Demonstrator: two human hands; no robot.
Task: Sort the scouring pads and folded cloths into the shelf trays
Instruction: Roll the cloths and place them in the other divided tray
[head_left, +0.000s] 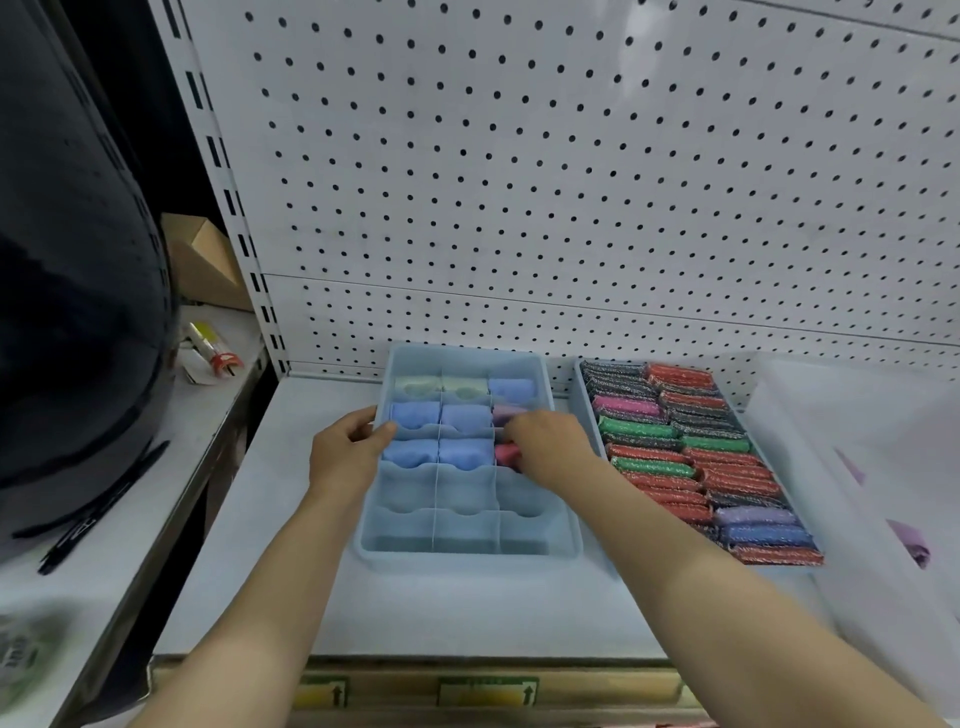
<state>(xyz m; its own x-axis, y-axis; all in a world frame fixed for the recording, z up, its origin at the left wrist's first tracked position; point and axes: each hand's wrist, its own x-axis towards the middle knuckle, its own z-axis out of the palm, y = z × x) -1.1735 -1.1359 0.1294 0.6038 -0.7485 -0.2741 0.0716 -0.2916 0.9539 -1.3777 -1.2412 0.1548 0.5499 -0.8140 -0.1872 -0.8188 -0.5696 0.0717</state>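
White shelf (270, 571), divided blue tray (467, 553), scouring-pad tray (584, 387), translucent bin (810, 467)

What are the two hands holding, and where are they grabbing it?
The left hand grips the left rim of the divided tray. The right hand pinches the pink folded cloth by its right end, in a right-column compartment.

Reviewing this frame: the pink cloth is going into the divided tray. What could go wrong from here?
1. The pink cloth, gripped by the right hand, may unfold and bulge over the thin divider onto the neighbouring blue cloth.
2. If the left hand lets go of the divided tray's rim, the push might slide the tray.
3. The right forearm passes close to the scouring pads and could nudge them.
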